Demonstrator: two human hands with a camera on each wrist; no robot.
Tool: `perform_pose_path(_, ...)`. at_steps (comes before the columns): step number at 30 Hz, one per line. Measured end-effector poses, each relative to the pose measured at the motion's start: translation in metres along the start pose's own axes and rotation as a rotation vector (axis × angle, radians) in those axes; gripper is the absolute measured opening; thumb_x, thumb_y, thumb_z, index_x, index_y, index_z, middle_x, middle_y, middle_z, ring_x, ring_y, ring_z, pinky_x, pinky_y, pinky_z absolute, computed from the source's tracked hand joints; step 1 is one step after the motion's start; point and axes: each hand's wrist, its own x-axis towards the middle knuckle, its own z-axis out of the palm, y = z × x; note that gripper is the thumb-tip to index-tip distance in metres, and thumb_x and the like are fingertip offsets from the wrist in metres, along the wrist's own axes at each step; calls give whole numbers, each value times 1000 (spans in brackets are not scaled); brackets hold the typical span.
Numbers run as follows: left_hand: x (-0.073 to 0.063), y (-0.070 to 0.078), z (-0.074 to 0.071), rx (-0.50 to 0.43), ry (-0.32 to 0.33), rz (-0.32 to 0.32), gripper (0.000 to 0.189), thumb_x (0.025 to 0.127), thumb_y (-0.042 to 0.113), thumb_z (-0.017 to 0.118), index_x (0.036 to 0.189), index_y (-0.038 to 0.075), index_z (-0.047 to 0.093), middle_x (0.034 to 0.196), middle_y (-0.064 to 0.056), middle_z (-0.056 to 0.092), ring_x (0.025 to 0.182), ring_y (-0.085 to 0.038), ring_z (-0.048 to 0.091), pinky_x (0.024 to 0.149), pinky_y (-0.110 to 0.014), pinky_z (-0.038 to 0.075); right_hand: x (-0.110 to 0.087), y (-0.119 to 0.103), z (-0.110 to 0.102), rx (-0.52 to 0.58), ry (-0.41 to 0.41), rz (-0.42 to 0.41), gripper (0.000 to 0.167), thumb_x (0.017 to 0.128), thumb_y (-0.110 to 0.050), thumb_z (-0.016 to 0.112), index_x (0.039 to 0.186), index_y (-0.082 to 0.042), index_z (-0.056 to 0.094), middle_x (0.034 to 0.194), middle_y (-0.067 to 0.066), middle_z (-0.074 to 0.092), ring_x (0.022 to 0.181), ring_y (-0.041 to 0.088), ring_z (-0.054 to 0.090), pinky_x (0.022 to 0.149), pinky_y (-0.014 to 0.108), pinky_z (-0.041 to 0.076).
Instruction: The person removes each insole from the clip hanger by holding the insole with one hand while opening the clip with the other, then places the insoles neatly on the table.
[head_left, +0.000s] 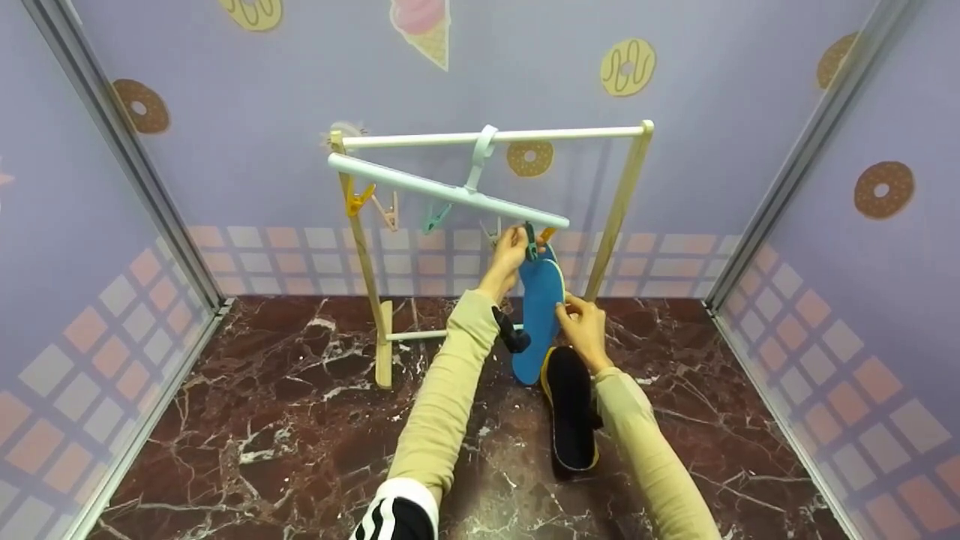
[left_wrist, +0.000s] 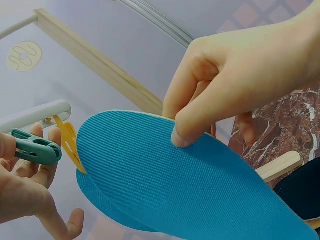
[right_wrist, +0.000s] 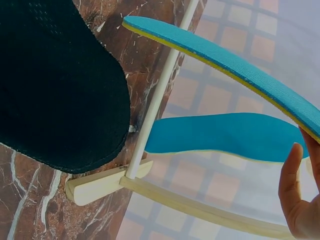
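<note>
My left hand (head_left: 510,251) pinches a dark green clothespin (left_wrist: 36,147) under the low right end of a pale hanger (head_left: 405,180). In my right hand (head_left: 585,328) a blue insole (head_left: 540,315) with a yellowish edge is pinched by its side, thumb on the blue face. The insole's upper end is near the clothespin but apart from it. Behind it, a second blue insole (right_wrist: 215,135) hangs from an orange clothespin (left_wrist: 71,142). Whether the green clothespin is attached to the hanger cannot be told.
The hanger hooks tilted over the top bar of a wooden rack (head_left: 619,214). More clothespins, orange (head_left: 360,199), pink (head_left: 388,212) and teal (head_left: 436,217), hang along it. A black insole (head_left: 571,405) with yellow edging lies on the dark marbled floor (head_left: 300,420). Patterned walls surround the space.
</note>
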Motion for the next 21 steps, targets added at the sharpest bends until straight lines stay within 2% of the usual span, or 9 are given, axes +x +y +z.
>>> perform_pose_path(1,-1,0,-1,-1,-8,4,41,82,49,43,113,24,49,97,-9,67,83,-25,67,84,-30,48,0,0,0,5,-2,5,18,79,-16,60,91,-9,70,72,11,70,64,21,62,58,30,45)
perform_pose_path(4,-19,19,4,19,-14,12,42,80,53,43,112,26,50,96,-6,67,82,-23,67,85,-26,46,0,0,-2,21,-4,29,19,78,-15,60,92,-6,70,73,12,69,63,21,63,59,30,47)
perform_pose_path(7,-44,47,15,51,8,1,40,83,49,40,112,23,50,97,-5,67,83,-21,67,89,-27,43,0,2,-3,34,-9,54,19,79,-16,60,91,-5,70,73,13,69,62,18,62,57,27,47)
perform_pose_path(12,-88,101,37,114,75,-85,39,91,40,32,117,18,51,101,-5,67,84,-21,66,94,-29,39,0,5,-6,59,-20,69,15,80,-15,60,86,-5,69,72,13,69,57,11,60,53,20,44)
perform_pose_path(14,-102,117,42,116,84,-107,42,90,43,31,118,19,51,101,-3,67,82,-21,66,92,-27,39,-1,5,-8,69,-24,68,15,80,-15,60,85,-5,69,73,14,69,57,9,59,53,18,44)
perform_pose_path(17,-113,128,45,90,84,-72,43,86,50,32,114,24,53,94,-1,69,75,-19,66,84,-22,41,-1,4,-10,77,-30,73,14,80,-15,61,86,-5,69,73,14,69,57,8,60,53,17,44)
perform_pose_path(20,-118,131,45,35,99,-2,37,84,48,36,106,25,54,88,-2,69,67,-19,66,74,-24,48,-2,3,-13,83,-29,77,14,80,-15,61,86,-5,70,74,13,69,57,7,59,54,17,44)
perform_pose_path(21,-127,141,50,33,122,8,33,86,44,37,106,23,54,87,-4,69,65,-19,66,71,-25,49,-2,2,-14,79,-26,74,13,80,-14,61,86,-6,70,74,12,69,56,6,58,53,17,43)
